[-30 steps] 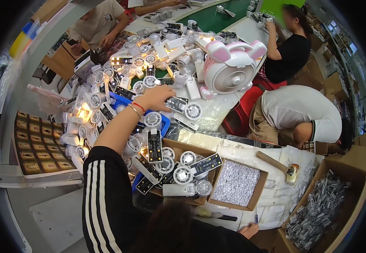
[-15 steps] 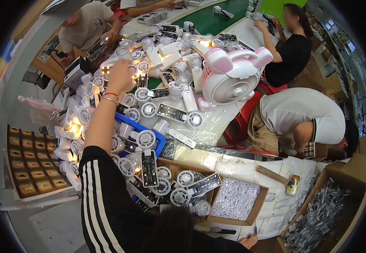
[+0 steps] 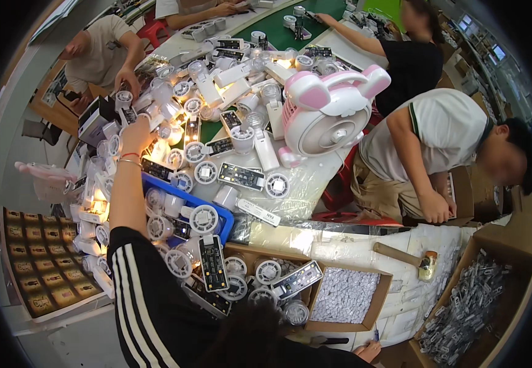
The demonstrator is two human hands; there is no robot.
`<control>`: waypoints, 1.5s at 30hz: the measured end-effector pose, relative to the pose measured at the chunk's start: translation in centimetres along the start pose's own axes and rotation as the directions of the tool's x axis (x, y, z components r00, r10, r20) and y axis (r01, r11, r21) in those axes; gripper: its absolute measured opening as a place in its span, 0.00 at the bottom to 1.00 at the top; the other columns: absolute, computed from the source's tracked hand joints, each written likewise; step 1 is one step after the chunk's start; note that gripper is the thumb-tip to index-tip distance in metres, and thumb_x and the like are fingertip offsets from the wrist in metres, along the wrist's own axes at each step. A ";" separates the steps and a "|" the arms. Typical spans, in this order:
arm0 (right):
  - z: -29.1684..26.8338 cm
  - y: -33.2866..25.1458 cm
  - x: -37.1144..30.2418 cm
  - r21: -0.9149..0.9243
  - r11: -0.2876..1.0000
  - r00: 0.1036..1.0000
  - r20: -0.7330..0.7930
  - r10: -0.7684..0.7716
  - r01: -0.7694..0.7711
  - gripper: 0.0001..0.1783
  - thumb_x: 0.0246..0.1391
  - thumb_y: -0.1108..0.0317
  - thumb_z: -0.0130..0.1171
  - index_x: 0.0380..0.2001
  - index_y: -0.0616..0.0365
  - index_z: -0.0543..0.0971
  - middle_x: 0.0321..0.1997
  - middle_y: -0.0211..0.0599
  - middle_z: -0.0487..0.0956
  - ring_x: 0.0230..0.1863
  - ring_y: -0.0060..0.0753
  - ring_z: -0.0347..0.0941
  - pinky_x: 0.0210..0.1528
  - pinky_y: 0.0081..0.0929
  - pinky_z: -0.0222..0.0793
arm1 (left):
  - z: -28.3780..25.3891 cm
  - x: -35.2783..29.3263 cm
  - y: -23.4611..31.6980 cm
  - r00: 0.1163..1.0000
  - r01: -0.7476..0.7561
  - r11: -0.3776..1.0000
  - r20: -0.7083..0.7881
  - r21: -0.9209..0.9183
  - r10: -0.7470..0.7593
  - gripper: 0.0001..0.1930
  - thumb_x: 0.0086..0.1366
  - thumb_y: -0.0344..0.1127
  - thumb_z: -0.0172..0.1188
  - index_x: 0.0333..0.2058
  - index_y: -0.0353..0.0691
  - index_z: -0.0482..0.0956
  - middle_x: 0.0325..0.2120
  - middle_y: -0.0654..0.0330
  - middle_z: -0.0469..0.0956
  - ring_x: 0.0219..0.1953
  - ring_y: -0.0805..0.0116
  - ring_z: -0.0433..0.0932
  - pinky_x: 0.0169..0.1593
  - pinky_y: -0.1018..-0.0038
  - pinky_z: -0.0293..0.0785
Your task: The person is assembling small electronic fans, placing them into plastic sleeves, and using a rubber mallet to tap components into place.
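Observation:
My left arm stretches over the pile, and my left hand is among the white handheld fan units with bare circuit boards. A lit unit glows beside it. The fingertips are lost among the parts, so a grip cannot be made out. At the lower edge my right hand is closed on a thin blue-tipped tool, mostly hidden. Near it lies a dark-handled tool, beside a small carton of pale little parts.
A blue tray holds several units. A pink-and-white animal-shaped fan stands mid-table. At right are a mallet and a carton of clear plastic pieces. A printed sheet lies left. Co-workers sit around the table.
My left hand has moved left and nearer, down into the pile. My right hand stays low at the edge. The person at right has raised their torso; another at the back reaches across the green mat.

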State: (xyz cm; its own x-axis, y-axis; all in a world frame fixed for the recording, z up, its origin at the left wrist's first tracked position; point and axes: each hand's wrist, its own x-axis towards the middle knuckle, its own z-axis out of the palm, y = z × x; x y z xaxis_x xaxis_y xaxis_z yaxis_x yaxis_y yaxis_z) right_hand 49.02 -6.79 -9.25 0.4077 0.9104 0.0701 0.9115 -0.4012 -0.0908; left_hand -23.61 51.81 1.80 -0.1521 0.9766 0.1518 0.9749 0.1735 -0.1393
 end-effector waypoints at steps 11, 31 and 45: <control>0.7 1.8 -0.2 0.010 0.997 0.997 -0.008 -0.080 0.080 0.11 0.39 0.70 0.45 0.29 0.64 0.68 0.30 0.53 0.65 0.35 0.57 0.62 0.40 0.49 0.58 | -12.0 -9.4 13.0 0.855 -0.335 0.787 0.185 -0.518 0.485 0.21 0.49 0.40 0.65 0.44 0.43 0.79 0.37 0.50 0.80 0.39 0.52 0.79 0.45 0.62 0.75; 2.4 4.3 -1.2 0.006 0.986 0.986 0.018 -0.164 0.164 0.12 0.38 0.68 0.46 0.28 0.63 0.68 0.32 0.55 0.65 0.36 0.60 0.62 0.39 0.52 0.57 | 1.2 -5.3 3.0 0.962 0.259 0.966 -0.094 0.001 -0.257 0.13 0.56 0.38 0.59 0.33 0.33 0.77 0.37 0.45 0.79 0.41 0.47 0.79 0.46 0.57 0.75; 2.1 3.7 0.3 -0.001 0.999 0.999 0.007 -0.041 0.041 0.15 0.37 0.64 0.47 0.30 0.63 0.69 0.32 0.53 0.66 0.39 0.57 0.63 0.43 0.47 0.59 | -12.0 -18.4 -6.3 0.969 0.211 0.737 0.040 -0.642 -0.242 0.16 0.64 0.43 0.57 0.40 0.34 0.79 0.31 0.56 0.81 0.35 0.68 0.78 0.41 0.72 0.72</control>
State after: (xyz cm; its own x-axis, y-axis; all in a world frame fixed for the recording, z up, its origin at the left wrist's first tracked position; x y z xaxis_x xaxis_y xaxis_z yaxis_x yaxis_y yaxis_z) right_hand 52.42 -7.77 -11.70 0.3693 0.9269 0.0672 0.9276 -0.3634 -0.0865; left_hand -24.96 31.26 11.66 -0.3899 0.9099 0.1414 0.7907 0.2522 0.5579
